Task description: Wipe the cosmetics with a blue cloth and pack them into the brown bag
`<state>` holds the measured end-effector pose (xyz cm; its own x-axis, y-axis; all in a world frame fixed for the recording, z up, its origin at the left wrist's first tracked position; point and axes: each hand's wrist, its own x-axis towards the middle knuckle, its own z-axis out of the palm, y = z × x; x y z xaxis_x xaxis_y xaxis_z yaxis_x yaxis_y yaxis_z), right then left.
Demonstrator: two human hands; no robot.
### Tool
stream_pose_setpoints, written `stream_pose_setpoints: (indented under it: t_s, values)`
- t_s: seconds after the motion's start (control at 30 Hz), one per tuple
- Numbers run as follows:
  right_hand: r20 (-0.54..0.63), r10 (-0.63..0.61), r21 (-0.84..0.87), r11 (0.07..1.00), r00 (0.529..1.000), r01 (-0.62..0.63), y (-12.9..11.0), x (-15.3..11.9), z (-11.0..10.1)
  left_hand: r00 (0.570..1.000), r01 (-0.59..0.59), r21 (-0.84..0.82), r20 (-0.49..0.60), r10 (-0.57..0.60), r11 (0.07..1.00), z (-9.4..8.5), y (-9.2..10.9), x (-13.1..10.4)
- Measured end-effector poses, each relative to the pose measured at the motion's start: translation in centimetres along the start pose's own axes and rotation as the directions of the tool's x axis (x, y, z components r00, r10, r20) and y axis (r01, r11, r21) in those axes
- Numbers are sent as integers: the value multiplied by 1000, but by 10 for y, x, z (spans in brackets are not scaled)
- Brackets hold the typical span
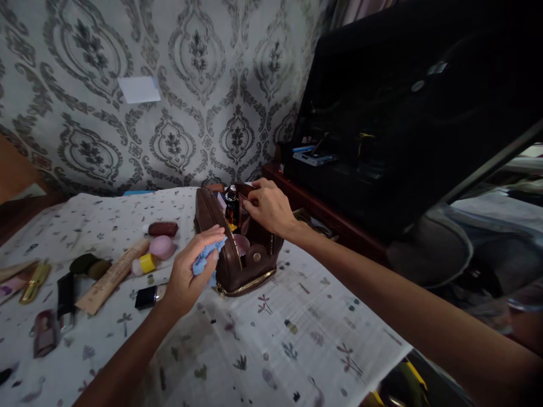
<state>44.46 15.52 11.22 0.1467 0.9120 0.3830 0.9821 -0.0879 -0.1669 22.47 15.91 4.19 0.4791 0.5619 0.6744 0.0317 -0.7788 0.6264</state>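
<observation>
A brown zippered makeup bag [227, 282] stands unzipped on the patterned cloth. Inside it I see a dark bottle with a silver cap [231, 198] and a pink round item [241, 244]. My left hand [190, 271] is closed around a crumpled light blue cloth [205, 257], against the bag's left side. Over the bag's opening, near its right rim, is my right hand [271, 208], its fingers curled inward. A dark reddish item [244, 217] lies just below those fingertips; whether they grip it or the rim is hidden.
Several cosmetics lie left of the bag: a beige tube [114, 275], a pink sponge [162, 247], a yellow-capped jar [144, 264], a black-capped bottle [148, 297], a gold lipstick [35, 282]. A large dark screen [382, 124] rises at right; a patterned wall [169, 141] stands behind.
</observation>
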Motion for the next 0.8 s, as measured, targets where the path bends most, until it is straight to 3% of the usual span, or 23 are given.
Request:
stream_pose_setpoints:
  t_s: [0.13, 0.37, 0.57, 0.67, 0.8]
  values:
    - [-26, 4, 49, 999, 1000, -3, 4, 0, -1, 1000, 11, -3, 6, -11, 1000, 0, 0, -1]
    - [-301, 107, 416, 909, 948, 30, 30, -37, 9, 999, 45, 18, 10, -45, 999, -1, 4, 0]
    - [-161, 259, 591, 798, 953, -117, 34, -80, 26, 999, 42, 48, -8, -41, 998, 1, 5, -1]
    - [-78, 300, 628, 755, 951, -187, 28, -86, 25, 999, 47, 61, -13, -47, 997, 2, 3, -3]
    - [-70, 324, 648, 734, 943, -205, 24, -85, 21, 1000, 15, 81, -12, -14, 997, 3, 2, -4]
